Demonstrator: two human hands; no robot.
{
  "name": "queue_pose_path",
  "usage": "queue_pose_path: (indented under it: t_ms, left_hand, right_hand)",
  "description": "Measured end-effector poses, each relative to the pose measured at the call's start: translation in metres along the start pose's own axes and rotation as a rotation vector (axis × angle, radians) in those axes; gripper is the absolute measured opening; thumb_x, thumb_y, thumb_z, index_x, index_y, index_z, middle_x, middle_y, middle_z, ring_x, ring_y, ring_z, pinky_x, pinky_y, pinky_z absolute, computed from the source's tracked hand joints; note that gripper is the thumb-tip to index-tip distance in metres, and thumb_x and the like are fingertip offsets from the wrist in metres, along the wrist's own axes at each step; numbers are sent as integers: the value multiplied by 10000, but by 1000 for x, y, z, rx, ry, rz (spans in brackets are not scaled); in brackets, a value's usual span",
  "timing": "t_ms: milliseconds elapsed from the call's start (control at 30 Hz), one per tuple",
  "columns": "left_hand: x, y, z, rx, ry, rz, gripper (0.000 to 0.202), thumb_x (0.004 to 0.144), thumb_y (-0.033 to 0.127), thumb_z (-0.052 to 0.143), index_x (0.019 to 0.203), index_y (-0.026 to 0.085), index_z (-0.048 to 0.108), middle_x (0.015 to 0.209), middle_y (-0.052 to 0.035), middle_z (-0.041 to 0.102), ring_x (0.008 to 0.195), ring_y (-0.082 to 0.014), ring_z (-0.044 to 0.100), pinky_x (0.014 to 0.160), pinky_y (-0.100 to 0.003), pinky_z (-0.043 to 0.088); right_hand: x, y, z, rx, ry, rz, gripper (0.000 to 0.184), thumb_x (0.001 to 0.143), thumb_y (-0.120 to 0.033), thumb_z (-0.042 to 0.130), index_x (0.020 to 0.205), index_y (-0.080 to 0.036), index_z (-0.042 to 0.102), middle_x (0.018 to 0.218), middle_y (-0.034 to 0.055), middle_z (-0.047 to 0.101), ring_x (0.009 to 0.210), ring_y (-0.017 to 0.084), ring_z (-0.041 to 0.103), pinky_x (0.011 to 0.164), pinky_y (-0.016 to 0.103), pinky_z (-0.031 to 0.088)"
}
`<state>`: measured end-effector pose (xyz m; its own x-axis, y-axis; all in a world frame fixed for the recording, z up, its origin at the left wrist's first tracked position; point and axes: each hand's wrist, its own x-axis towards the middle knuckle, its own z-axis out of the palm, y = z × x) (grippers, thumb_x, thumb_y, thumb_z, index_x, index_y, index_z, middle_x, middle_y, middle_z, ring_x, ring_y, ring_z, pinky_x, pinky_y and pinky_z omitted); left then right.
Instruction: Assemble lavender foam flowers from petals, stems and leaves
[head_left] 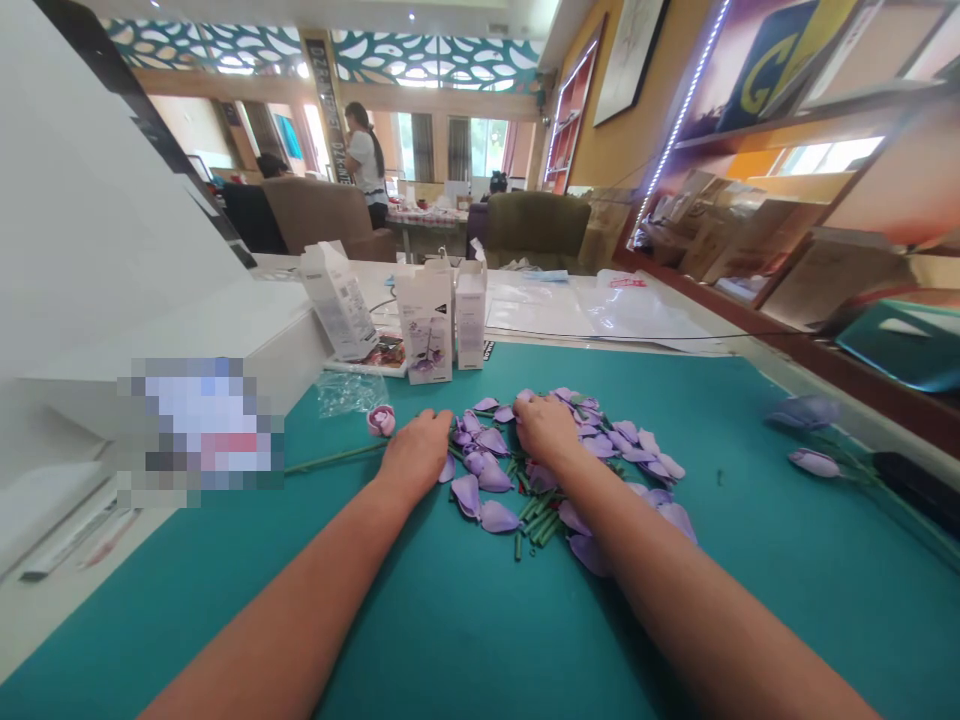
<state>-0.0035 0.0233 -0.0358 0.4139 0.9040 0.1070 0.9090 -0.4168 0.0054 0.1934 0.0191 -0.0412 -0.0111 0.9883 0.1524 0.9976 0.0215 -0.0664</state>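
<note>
A loose pile of purple artificial petals [499, 516] and short green stem pieces [546, 527] lies on the teal mat. At the pile's left edge is my left hand [416, 455], closed with curled fingers against the petals; its fingertips are hidden. My right hand [547, 428] reaches into the top of the pile, fingers bent down and closed among petals. What either hand grips, if anything, does not show. Just left of my left hand lies an artificial rose [381, 420] with a long green stem [330, 459].
Opened white cartons [427, 325] stand behind the pile, beside crumpled clear plastic [349, 392]. A purple flower bud [814, 462] lies at the right, near a black object [911, 490]. A blurred-out item [206, 420] is at the left. People are in the background.
</note>
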Motion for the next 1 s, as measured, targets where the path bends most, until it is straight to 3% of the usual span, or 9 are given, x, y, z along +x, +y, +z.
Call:
queue_pose_path:
  t_ms: [233,367,500,733,833,900,1000]
  left_hand:
    - [2,1,4,-3,45,-29,327,916,130,324,1207,175,468,1057,-124,586,888,-235,654,699,-326,508]
    - [2,1,6,-4,71,-43,339,916,135,319,1229,165,446,1080,-136,582,912,-242,655,715,-328,512]
    - [-1,2,7,-6,89,-43,332,915,117,310,1213,164,448,1069,-128,597,940,-235,649,730,-320,510]
    - [-2,1,5,-45,105,-31,319,899,95,345,1182,150,484,1080,-126,609,943,-228,644,754,-322,509]
    - [-6,5,-1,-78,155,7,346,904,88,351,1224,138,473,1191,-138,573,1094,-222,575,890,-327,471]
    - [-10,11,-6,-124,213,70,356,919,106,352,1254,137,469,1274,-132,532,1201,-213,493,993,-326,408]
    - [-18,22,-12,-363,297,241,293,935,174,365,1132,149,580,1138,-105,614,1087,-219,551,975,-349,418]
  right_hand:
    - [-24,10,-9,326,142,59,301,822,-196,501,1088,-207,642,1003,94,669,942,223,586,817,316,409]
    - [-37,28,-16,677,204,140,314,793,-275,507,1064,-196,644,823,20,669,739,159,596,698,277,455]
    - [-48,38,-18,1058,218,238,349,734,-377,562,996,-156,630,730,11,645,614,136,578,565,259,469]
    - [-61,24,-13,1529,27,275,386,680,-382,683,1013,-192,635,791,29,687,596,123,615,537,248,512]
    - [-63,18,-14,1794,-86,287,394,673,-305,731,1046,-215,645,796,10,698,603,105,622,521,208,504]
    - [-64,15,-16,1937,-138,295,374,664,-260,755,1022,-216,661,781,-2,702,598,93,623,526,191,506]
    - [-65,11,-16,1980,-161,287,367,641,-248,789,990,-207,684,780,8,714,610,98,639,542,190,518]
